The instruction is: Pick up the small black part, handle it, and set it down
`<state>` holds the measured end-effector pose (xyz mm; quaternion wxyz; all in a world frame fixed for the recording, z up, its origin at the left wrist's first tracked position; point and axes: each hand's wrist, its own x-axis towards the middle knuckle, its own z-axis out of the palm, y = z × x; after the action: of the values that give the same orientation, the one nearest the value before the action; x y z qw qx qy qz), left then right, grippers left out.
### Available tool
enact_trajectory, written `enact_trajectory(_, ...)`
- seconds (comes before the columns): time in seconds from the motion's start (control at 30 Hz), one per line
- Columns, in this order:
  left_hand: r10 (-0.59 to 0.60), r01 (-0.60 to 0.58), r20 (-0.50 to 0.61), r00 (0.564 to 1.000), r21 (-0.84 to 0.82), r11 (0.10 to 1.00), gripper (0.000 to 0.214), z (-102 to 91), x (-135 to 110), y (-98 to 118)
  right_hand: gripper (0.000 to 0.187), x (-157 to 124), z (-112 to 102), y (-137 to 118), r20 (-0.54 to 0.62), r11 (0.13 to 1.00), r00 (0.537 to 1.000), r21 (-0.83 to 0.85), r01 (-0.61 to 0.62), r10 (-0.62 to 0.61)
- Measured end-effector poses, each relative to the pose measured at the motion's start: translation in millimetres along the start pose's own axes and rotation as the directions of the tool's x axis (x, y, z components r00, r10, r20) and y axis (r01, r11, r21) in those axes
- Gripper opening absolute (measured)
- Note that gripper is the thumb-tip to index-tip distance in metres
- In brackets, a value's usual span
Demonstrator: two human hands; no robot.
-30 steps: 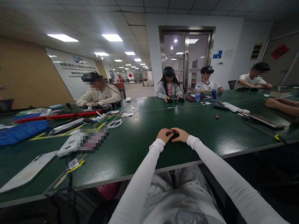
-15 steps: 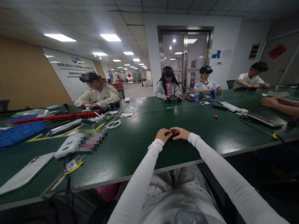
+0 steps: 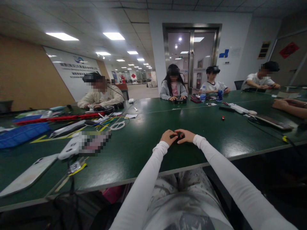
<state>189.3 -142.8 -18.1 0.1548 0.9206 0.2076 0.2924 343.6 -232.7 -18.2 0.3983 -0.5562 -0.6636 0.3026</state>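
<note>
My left hand (image 3: 169, 137) and my right hand (image 3: 185, 136) meet over the green table (image 3: 134, 147), a little back from its front edge. Between them is a small dark object (image 3: 178, 136), mostly covered by my fingers and too small to name. The fingers of both hands curl round it from either side. White sleeves cover both forearms. A small red piece (image 3: 223, 118) lies on the table to the right of my hands.
Phones (image 3: 30, 174), cables (image 3: 117, 125), a blue tray (image 3: 21, 135) and red strips (image 3: 62, 118) crowd the table's left side. A white power strip (image 3: 240, 109) and a tablet-like device (image 3: 273, 122) lie to the right. Bottles (image 3: 202, 94) stand at the back, where several people sit.
The camera view has shifted slightly. Both hands keep nearly the same place round the dark object, with the fingers moved only a little.
</note>
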Motion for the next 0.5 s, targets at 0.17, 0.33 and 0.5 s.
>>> enact_trajectory(0.17,-0.018,0.018,-0.014,1.000,-0.005,1.000,0.020,-0.1,0,1,0.075,-1,2,0,-0.023,1.000,1.000,-0.010,0.001,-0.001)
enact_trajectory(0.33,-0.021,0.021,-0.001,1.000,-0.017,1.000,0.020,-0.6,-3,1,0.074,-3,4,2,-0.052,0.999,0.999,-0.043,-0.014,0.012)
enact_trajectory(0.5,-0.014,0.014,0.000,1.000,-0.020,1.000,0.020,2.0,-7,2,0.075,-2,7,11,-0.052,1.000,0.999,-0.003,-0.009,0.009)
